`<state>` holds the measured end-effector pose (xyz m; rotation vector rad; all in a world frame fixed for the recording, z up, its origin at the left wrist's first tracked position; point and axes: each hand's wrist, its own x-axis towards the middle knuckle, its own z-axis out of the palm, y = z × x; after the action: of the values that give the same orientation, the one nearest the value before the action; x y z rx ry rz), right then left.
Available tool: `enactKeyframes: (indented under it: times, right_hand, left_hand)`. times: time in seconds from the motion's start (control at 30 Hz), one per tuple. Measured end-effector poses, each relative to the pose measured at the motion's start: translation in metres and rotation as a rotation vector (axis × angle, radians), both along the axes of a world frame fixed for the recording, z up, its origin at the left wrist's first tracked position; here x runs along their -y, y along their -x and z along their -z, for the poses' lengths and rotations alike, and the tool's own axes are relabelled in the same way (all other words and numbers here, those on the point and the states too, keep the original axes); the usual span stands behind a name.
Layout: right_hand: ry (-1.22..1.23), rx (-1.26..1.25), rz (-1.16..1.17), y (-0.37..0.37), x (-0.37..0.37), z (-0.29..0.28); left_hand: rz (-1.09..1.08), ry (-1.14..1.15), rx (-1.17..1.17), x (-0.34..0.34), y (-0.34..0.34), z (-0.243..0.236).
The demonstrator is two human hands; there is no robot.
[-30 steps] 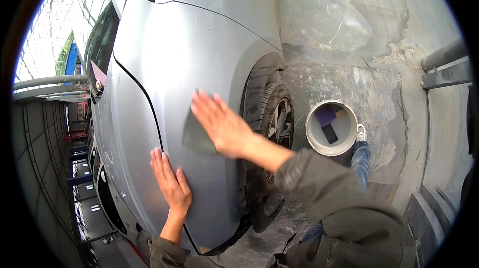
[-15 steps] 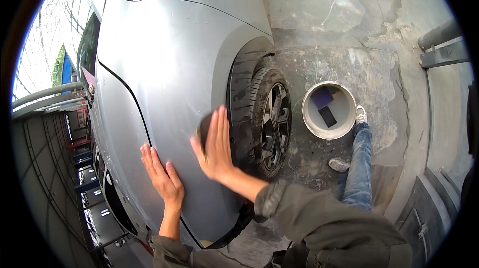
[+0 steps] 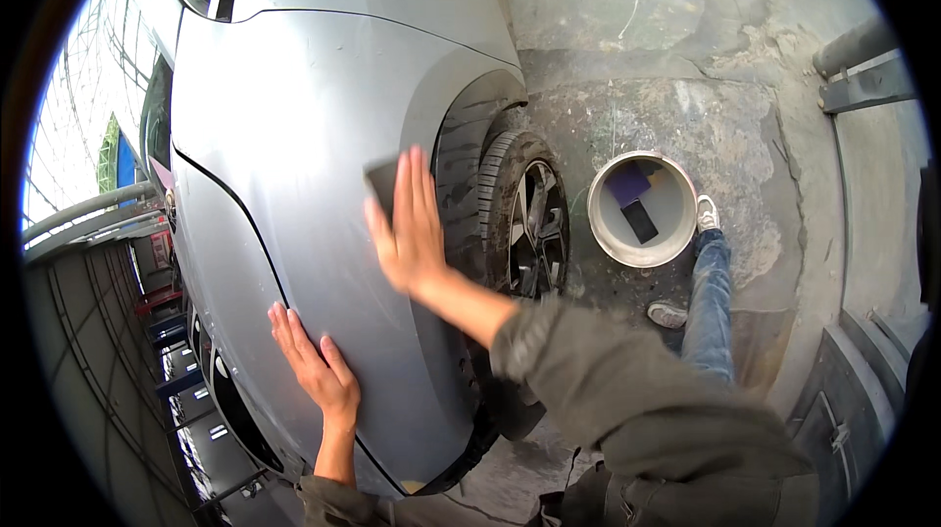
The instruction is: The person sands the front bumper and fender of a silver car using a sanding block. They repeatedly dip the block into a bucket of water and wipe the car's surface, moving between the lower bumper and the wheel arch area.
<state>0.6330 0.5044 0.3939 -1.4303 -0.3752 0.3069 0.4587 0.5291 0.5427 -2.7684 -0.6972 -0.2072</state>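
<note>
Higher on the fender [image 3: 294, 135] now than 0.5 s ago, the right hand [image 3: 407, 228] sits near the wheel arch, pressing a dark sanding pad [image 3: 380, 184] flat against the silver metal. Its fingers [image 3: 417, 184] lie straight and close together, laid over the pad rather than curled round it; only the pad's upper left corner shows past them. The hand is blurred. The left hand [image 3: 314, 365] rests lower and to the left, palm flat on the panel, fingers [image 3: 289, 331] slightly spread and holding nothing, about where it was before.

Right of the right hand is the wheel [image 3: 524, 223], its tyre tucked under the arch. Farther right, a white bucket [image 3: 603, 233] stands on the concrete floor [image 3: 686, 56] with a purple piece and a dark block inside. Just beside the bucket is a leg in jeans [image 3: 711, 301] with a white shoe touching its rim, and a 2nd shoe lies near the wheel.
</note>
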Motion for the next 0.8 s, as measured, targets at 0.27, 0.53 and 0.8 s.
enactKeyframes:
  times: [0.27, 0.53, 0.8]
  right_hand:
    - [-0.071, -0.033, -0.153, 0.025, 0.019, 0.006]
    - [0.023, -0.290, -0.138, -0.072, -0.028, 0.003]
    - [0.084, -0.484, -0.160, -0.083, -0.032, -0.014]
  left_hand:
    - [-0.032, 0.003, -0.015, 0.002, 0.005, -0.002]
    - [-0.012, 0.010, -0.020, 0.001, -0.005, 0.003]
    - [-0.001, 0.007, -0.024, 0.000, -0.002, 0.000]
